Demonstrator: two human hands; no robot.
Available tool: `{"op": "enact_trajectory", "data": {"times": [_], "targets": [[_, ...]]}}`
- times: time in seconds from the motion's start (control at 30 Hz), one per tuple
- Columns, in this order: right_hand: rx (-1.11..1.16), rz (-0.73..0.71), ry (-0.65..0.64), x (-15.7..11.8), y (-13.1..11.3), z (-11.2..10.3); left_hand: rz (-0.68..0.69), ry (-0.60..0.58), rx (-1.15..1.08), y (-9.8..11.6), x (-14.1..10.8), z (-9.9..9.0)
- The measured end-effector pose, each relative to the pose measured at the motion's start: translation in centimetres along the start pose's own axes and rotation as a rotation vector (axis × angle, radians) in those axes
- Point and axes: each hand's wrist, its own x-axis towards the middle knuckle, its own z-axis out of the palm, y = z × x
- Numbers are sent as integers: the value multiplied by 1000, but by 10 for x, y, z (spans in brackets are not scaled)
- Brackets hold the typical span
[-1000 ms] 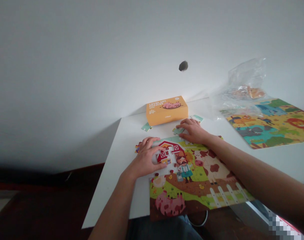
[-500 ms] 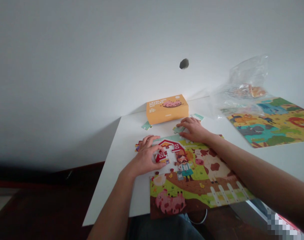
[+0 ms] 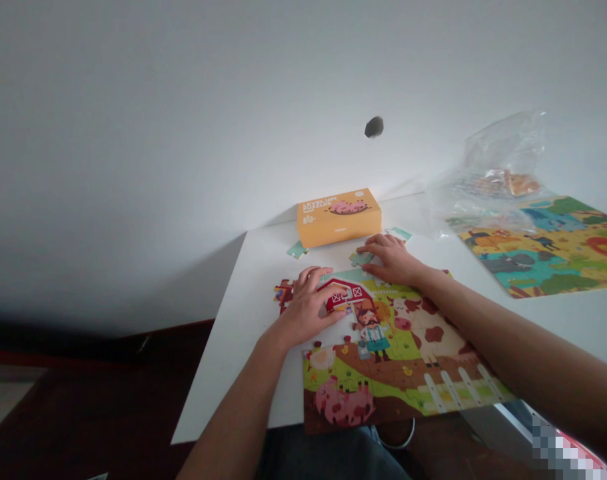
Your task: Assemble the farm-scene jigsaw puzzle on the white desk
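A farm puzzle [image 3: 398, 347] lies on the white table, with a gap at its left side below the red barn [image 3: 350, 292]. My left hand [image 3: 310, 310] rests over that barn area, fingers spread, its fingertips on the barn pieces. Loose dark red and purple pieces [image 3: 283, 295] lie just left of it, partly hidden by the hand. My right hand [image 3: 390, 259] is at the puzzle's top edge, its fingers spread and touching a pale green piece [image 3: 360, 259].
An orange puzzle box [image 3: 339, 219] stands by the wall, with loose green pieces [image 3: 297, 250] in front and another [image 3: 399, 233] at its right. A clear plastic bag [image 3: 503, 157] overlaps a second, animal puzzle [image 3: 553, 250] at the right.
My left hand has moved right and slightly up; the barn piece under it now sits against the barn's right part. More of the dark red piece shows at the left. My right hand has barely moved.
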Motion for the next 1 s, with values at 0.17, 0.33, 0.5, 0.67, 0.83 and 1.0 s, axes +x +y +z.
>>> {"op": "enact_trajectory", "data": {"times": [0.17, 0.33, 0.5, 0.67, 0.83, 1.0], "targets": [[-7, -1, -7, 1, 3, 2, -16, 16, 9, -4, -1, -1], [2, -14, 6, 0, 3, 3, -14, -2, 12, 4, -1, -1], [10, -26, 25, -1, 7, 6, -14, -9, 18, 10, -2, -4], [10, -31, 8, 0, 7, 4, -76, 11, 67, -2, -12, -13], [12, -5, 5, 0, 5, 3, -102, 5, 58, -13, -15, -14], [13, -9, -3, 0, 4, 2, -113, 8, 45, -15, -13, -12]]}}
